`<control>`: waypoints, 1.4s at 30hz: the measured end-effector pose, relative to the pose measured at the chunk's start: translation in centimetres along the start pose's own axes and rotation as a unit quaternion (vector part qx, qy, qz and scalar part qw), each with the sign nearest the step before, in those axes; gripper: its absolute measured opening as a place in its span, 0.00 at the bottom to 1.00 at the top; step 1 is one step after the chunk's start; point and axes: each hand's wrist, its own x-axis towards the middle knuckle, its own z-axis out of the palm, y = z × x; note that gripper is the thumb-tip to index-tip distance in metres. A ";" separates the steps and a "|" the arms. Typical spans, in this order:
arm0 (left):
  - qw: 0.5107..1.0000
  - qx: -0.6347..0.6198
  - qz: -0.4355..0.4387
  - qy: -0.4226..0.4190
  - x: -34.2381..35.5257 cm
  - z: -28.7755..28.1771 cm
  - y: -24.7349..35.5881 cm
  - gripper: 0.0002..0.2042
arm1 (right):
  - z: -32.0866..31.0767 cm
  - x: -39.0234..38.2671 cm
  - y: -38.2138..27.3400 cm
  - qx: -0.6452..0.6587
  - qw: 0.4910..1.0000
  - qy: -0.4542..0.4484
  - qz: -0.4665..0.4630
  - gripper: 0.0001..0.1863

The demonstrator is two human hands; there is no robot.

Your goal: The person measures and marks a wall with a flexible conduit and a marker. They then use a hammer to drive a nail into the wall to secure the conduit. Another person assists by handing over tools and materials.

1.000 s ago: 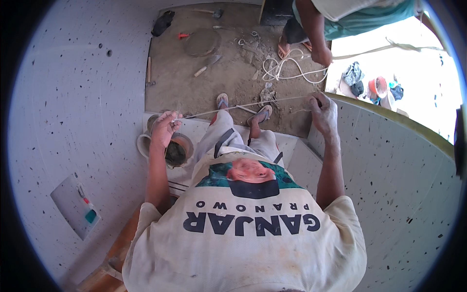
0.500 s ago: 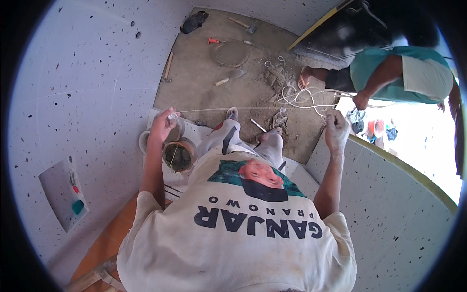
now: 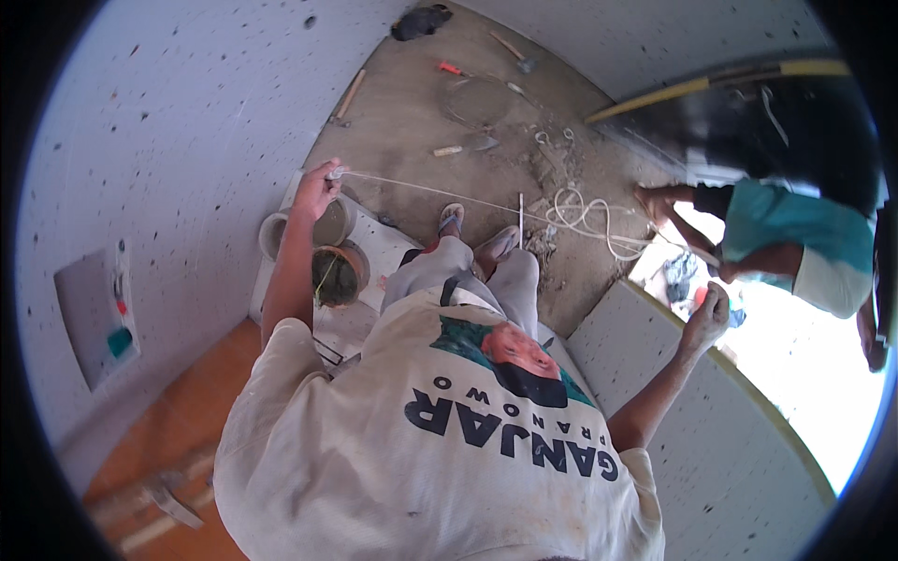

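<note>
My left hand (image 3: 316, 194) is raised over the buckets at the left, its fingers closed round a small pale bundle of string. From it a thin pale string (image 3: 440, 191) stretches tight across the floor toward my right hand (image 3: 706, 323). That hand is closed in a pinch at the far right, above the low wall's edge; the string's end at its fingers is too fine to make out. Below my left hand stands a bucket (image 3: 361, 260) with dark grey contents and a thin handle. Two more round containers, one of them a grey-rimmed bucket (image 3: 268, 236), stand beside it.
Another person (image 3: 786, 248) bends at the right by a bright opening. Coiled white cable (image 3: 599, 222) lies near that person's feet. On the floor are a trowel (image 3: 468, 147), hammers (image 3: 351, 96) and rubble. A low wall (image 3: 692, 411) stands at my right.
My right hand has moved outward to the right and nearer to me, over the wall edge. My left hand has risen slightly; the string now slants down to the right. The other person has shifted.
</note>
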 end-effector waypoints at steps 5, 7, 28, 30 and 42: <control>0.999 0.002 -0.031 0.043 0.0 -0.7 -3.5 0.09 | 4.6 4.8 0.9 -0.039 0.996 -0.020 -0.077 0.16; 0.998 0.040 -0.018 0.049 1.6 -1.9 -4.5 0.09 | 6.6 6.6 0.9 -0.073 0.992 -0.029 -0.097 0.17; 0.893 0.399 -0.011 0.210 3.1 -13.1 -14.7 0.23 | 22.0 6.6 -17.4 0.184 0.933 -0.279 -0.135 0.09; 0.887 0.430 -0.115 0.121 1.1 -10.2 -19.3 0.30 | 25.8 3.4 -18.5 0.094 0.891 -0.377 -0.235 0.08; 0.884 0.442 -0.098 -0.113 -5.6 -7.3 -21.0 0.30 | 31.6 -10.9 -26.7 -0.019 0.774 -0.562 -0.291 0.13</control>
